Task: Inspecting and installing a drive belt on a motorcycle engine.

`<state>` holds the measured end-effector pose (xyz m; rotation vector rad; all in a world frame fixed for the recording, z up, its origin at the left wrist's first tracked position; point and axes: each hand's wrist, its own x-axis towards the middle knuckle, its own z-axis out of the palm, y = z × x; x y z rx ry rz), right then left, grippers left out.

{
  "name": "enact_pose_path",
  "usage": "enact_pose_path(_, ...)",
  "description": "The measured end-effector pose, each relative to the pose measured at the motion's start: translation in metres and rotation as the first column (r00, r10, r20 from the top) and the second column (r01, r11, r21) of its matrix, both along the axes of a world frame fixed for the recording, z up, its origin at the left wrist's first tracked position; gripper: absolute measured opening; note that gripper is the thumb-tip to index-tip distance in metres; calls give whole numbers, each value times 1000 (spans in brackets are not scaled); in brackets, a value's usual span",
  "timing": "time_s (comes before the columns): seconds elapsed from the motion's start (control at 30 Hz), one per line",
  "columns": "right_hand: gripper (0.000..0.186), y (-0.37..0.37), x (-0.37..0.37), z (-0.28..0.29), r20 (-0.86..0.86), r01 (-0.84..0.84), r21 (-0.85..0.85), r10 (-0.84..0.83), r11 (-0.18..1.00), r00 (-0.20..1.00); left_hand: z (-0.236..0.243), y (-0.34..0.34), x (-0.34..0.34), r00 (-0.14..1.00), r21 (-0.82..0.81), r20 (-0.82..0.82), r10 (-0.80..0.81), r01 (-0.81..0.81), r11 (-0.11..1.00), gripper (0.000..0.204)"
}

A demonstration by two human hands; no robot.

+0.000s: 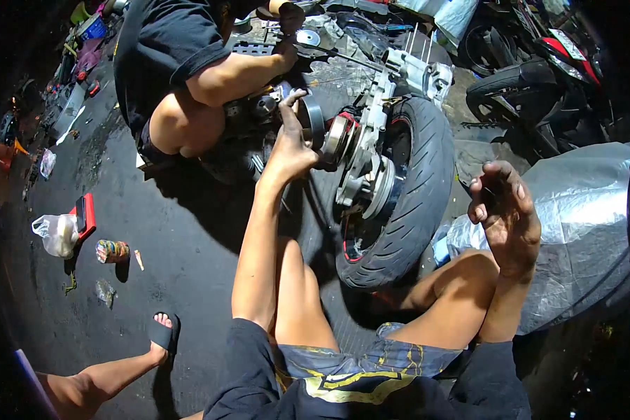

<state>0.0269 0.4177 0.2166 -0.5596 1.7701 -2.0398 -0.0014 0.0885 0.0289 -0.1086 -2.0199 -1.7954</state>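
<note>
My left hand (295,148) reaches forward, its fingers and thumb around a dark, round metal drum (313,119). Just right of the drum, a gold-rimmed round part (337,137) sits on the side of a grey scooter engine case (372,133). The case is beside a rear wheel with a black tyre (427,185), which stands upright between my legs. A round ribbed part (380,189) shows low on the case. My right hand (509,217) is raised to the right of the tyre, blackened with grease, its fingers loosely bent and apart, with nothing visible in it.
A crouching person in a dark shirt (171,49) works at the far left among parts. Silver sheeting (574,231) covers something at right, near a motorbike wheel (514,87). A plastic bag (56,234), a striped can (112,251) and another person's sandalled foot (162,329) are at left.
</note>
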Motion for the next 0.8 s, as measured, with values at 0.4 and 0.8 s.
enact_pose_path(0.4, 48, -3, -7, -3, 18, 13, 114, -15, 993, 1000, -42, 25, -34, 994, -306, 16, -105, 105, 946, 109)
enact_pose_path(0.8, 51, 5, -13, -6, -26, -22, 223, 28, 975, 999, -42, 14, -24, 984, -365, 85, -155, 175, 915, 106)
